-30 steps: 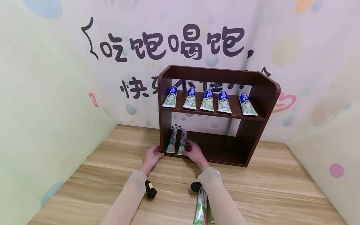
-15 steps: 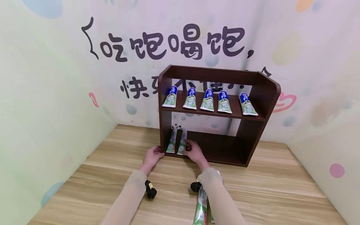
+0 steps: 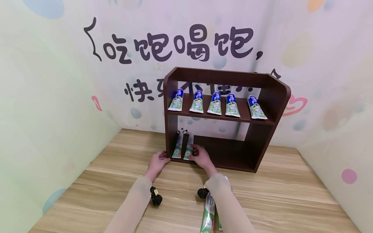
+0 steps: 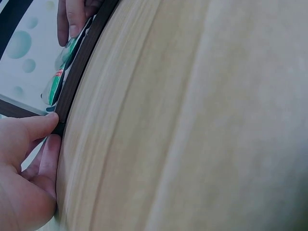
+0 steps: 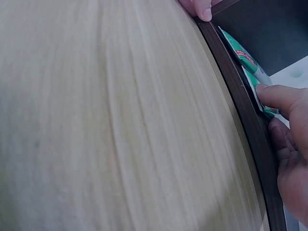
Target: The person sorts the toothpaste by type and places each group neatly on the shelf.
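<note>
A dark brown two-tier shelf [image 3: 230,155] stands on the wooden table. On its lower board lie two silver-and-green toothpaste tubes, the left tube [image 3: 177,147] and the right tube [image 3: 188,149], side by side near the left wall. My right hand [image 3: 201,158] pinches the right tube near its flat end, thumb on the front and fingers along its right side [image 5: 296,134]. My left hand [image 3: 158,163] holds the shelf's lower left corner, with the thumb on the front edge and curled fingers by the side [image 4: 33,168].
Several blue-and-green toothpaste tubes [image 3: 215,104] lie in a row on the upper board. More silver-and-green tubes [image 3: 208,213] lie on the table [image 3: 276,194], partly hidden under my right forearm. A printed wall [image 3: 140,113] stands close behind the shelf.
</note>
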A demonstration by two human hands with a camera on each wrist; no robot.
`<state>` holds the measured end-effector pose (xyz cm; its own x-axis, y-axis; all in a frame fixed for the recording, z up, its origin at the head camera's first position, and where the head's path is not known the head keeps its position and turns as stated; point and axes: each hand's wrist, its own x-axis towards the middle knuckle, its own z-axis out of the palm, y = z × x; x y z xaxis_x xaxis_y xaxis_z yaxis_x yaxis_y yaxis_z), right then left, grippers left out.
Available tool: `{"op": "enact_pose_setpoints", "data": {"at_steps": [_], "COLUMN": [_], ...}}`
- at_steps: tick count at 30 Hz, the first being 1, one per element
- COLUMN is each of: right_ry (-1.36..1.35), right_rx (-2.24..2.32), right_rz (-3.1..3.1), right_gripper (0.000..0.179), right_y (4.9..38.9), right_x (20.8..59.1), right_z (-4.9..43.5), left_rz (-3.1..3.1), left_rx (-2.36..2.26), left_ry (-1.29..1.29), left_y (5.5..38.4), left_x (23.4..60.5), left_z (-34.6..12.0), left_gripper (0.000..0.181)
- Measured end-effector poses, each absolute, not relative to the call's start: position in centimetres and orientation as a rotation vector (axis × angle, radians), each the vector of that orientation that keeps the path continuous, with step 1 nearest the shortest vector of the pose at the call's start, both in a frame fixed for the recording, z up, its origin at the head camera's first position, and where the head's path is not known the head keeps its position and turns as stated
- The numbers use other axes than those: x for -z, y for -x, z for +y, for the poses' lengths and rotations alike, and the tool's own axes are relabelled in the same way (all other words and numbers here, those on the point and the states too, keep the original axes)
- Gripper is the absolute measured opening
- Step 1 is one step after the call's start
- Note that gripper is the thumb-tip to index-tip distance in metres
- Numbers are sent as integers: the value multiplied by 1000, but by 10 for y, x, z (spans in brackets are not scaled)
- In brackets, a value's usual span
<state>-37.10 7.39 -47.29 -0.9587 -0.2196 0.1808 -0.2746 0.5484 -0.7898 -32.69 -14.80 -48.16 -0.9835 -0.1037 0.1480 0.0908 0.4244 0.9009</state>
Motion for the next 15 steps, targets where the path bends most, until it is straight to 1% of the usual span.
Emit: {"op": "enact_pose_setpoints", "data": {"at_steps": [15], "right_ry": [-435], "right_rx": [-1392], "right_rz": [-2711], "right_gripper": [59], "right_y": [374], "right_x": [474], "right_z": [74], "left_rz": [-2499], "left_rx": [1583], "left_ry": [-14], "left_y": [328], "left_x": [482], "left_z": [-148], "left_gripper": [46]}}
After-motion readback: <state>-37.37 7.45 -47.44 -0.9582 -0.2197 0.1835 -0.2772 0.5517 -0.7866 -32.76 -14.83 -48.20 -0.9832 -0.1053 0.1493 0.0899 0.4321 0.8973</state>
